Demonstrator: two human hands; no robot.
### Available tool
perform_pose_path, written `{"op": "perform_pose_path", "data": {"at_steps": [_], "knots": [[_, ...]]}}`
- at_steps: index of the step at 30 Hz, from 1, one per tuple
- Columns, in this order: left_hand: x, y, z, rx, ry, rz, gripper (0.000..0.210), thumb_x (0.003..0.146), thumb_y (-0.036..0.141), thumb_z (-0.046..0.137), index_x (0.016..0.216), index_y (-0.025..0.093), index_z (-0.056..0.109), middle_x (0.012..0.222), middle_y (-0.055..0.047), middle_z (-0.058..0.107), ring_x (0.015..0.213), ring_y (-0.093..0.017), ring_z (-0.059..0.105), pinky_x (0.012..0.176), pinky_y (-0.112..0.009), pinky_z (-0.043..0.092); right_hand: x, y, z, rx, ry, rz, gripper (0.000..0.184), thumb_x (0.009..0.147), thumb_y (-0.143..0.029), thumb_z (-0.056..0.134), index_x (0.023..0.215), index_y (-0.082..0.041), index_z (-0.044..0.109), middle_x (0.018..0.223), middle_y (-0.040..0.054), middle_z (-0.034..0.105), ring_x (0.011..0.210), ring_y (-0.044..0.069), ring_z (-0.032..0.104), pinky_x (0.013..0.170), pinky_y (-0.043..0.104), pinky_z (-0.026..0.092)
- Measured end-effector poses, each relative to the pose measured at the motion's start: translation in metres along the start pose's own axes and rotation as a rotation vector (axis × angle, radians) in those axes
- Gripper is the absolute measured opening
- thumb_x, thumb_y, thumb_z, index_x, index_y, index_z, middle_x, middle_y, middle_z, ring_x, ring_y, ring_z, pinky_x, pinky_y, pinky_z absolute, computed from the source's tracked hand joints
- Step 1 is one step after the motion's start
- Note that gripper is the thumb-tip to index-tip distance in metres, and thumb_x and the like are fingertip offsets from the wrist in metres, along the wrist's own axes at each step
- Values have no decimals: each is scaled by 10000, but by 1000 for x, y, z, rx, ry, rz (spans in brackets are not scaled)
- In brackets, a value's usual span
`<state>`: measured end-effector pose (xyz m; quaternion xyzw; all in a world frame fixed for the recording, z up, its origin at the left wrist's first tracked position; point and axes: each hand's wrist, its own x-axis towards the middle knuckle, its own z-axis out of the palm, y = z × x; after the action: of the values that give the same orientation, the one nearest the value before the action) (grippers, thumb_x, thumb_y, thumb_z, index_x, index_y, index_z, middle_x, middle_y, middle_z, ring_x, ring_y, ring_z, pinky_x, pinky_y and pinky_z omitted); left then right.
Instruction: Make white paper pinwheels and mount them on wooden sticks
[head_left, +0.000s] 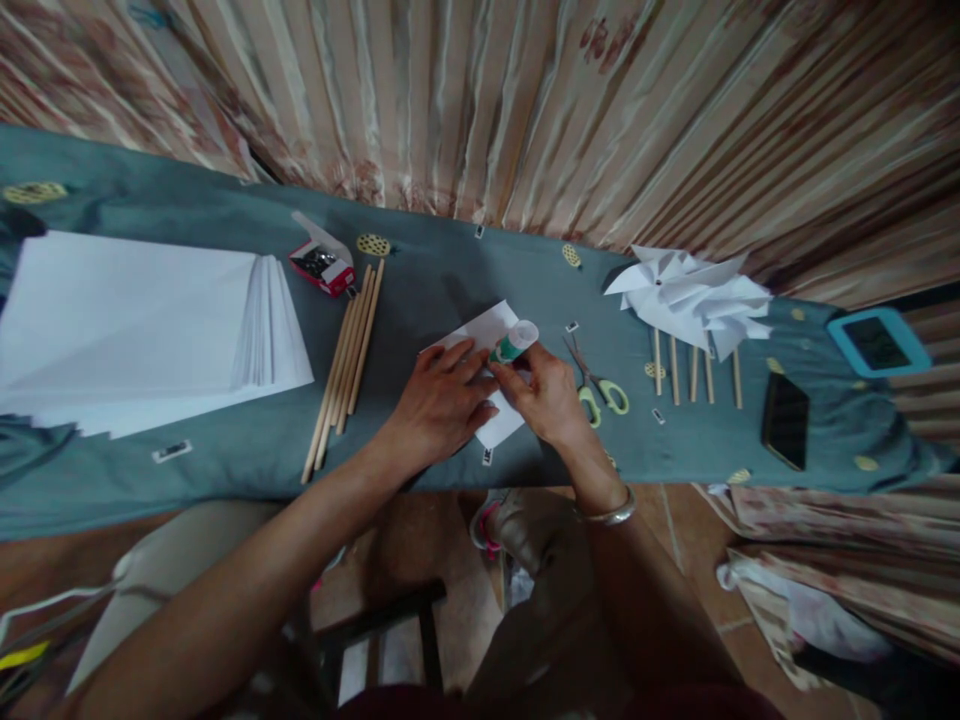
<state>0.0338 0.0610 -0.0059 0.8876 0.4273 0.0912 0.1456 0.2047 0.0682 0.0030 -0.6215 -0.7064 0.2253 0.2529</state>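
My left hand (442, 403) lies on a white sheet of paper (501, 432), its fingers stretched out and pressing on it. In my right hand (551, 393) is a green and white glue stick (512, 343), tilted over the paper with its white end pointing up and away. The glue stick's lower end is hidden by my fingers. Just right of my right hand, a pair of scissors (598, 388) with light green handles lies with its blades slightly apart.
Left stand a stack of white paper (135, 310), several wooden sticks (345, 370) and an opened small red box (324, 268). Paper pinwheels (690, 295) on sticks, a phone (786, 420) and a blue-framed device (879, 342) lie right. A curtain (450, 110) hangs behind the cloth-covered table (420, 240).
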Motion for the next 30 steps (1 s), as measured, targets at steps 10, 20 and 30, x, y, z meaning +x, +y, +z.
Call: {"op": "perform_pose_path", "data": {"at_steps": [10,20,30], "knots": [[0,0,-1,-19,2,4,343,946,333,539,1266,267,642,1488,-84,506,1422,-319,364,1114,-558,335,-3,0,-4,-25,-21,-15,167,856,-345,588,891,-183,611,802,75,682,742,213,626,698,346,470],[-2,0,0,-10,-12,3,341,953,378,527,1261,283,638,1517,-78,475,1441,-302,346,1133,-528,304,-6,2,-5,-19,-13,-14,190,858,-377,583,907,-196,612,823,78,688,784,234,641,716,367,486],[-2,0,-1,-2,-1,8,333,955,374,520,1247,280,649,1511,-83,481,1433,-307,356,1124,-534,306,-9,5,-5,-31,-2,-13,207,855,-360,586,943,-179,634,830,85,687,758,227,635,697,360,486]]}}
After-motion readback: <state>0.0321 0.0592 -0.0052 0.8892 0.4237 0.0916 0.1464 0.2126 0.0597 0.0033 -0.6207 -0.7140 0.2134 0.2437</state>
